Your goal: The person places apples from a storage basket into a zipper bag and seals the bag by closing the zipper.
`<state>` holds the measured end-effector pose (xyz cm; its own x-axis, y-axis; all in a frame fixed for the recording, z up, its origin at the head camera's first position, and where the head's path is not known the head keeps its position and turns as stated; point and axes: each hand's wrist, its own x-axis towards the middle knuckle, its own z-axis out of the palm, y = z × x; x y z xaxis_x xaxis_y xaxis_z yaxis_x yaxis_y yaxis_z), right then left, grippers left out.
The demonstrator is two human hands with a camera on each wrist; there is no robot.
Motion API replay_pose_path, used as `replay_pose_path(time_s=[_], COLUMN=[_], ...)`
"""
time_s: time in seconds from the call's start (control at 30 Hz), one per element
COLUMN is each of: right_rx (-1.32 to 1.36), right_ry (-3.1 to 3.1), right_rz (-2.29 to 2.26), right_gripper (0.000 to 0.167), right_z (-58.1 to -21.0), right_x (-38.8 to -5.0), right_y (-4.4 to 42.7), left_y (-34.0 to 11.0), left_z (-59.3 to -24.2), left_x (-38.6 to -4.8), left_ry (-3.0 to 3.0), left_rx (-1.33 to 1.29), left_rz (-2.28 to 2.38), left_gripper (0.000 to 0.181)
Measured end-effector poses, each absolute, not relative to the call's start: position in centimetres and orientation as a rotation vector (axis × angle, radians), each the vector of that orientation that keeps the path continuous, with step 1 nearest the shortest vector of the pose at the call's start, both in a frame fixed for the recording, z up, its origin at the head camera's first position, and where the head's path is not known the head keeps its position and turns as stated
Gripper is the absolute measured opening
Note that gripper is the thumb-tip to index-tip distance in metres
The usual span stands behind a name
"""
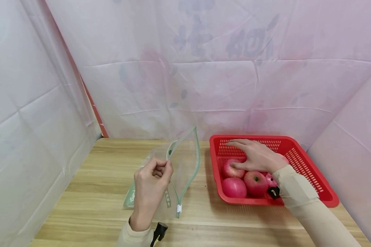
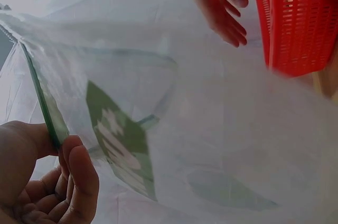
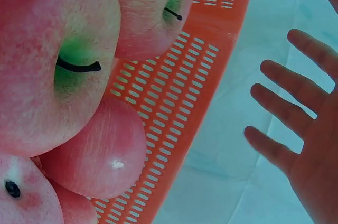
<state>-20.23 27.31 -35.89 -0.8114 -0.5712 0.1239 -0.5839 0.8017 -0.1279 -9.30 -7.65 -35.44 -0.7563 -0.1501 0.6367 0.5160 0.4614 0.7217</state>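
Observation:
My left hand [image 1: 151, 188] pinches the green-trimmed mouth of a clear slider zipper bag [image 1: 187, 161] between thumb and forefinger. The mouth gapes towards the right, with the white slider [image 1: 179, 208] at its lower end. In the left wrist view, green printed patches [image 2: 119, 139] show through the film. Over the red basket [image 1: 250, 201] hovers my right hand [image 1: 259, 156], fingers spread and holding nothing. Beneath it lie several red apples [image 1: 234, 187]; the right wrist view shows two stems up close, one on a large apple [image 3: 31, 92]. The hand and sleeve hide part of the fruit.
A wooden tabletop [image 1: 89, 192] carries the bag and the basket. Pale printed cloth [image 1: 222, 85] hangs behind, with more at both sides. Black straps [image 1: 159, 233] sit at the wrists.

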Motion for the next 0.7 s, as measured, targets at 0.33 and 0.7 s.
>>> replay_pose_path(time_s=[0.33, 0.7], right_rx=[0.928, 0.96], right_ry=[-3.053, -3.111], right_rz=[0.3, 0.314], right_gripper=[0.075, 0.065], right_z=[-37.8, -39.3], right_x=[-21.2, -21.2], right_y=[27.0, 26.9], left_y=[-7.6, -7.6], left_z=[-35.5, -35.8], left_x=[-9.2, -9.0], left_ry=[-2.055, -2.043], left_rx=[-0.311, -0.307], left_rz=[-1.321, -1.302], left_gripper=[0.013, 0.014])
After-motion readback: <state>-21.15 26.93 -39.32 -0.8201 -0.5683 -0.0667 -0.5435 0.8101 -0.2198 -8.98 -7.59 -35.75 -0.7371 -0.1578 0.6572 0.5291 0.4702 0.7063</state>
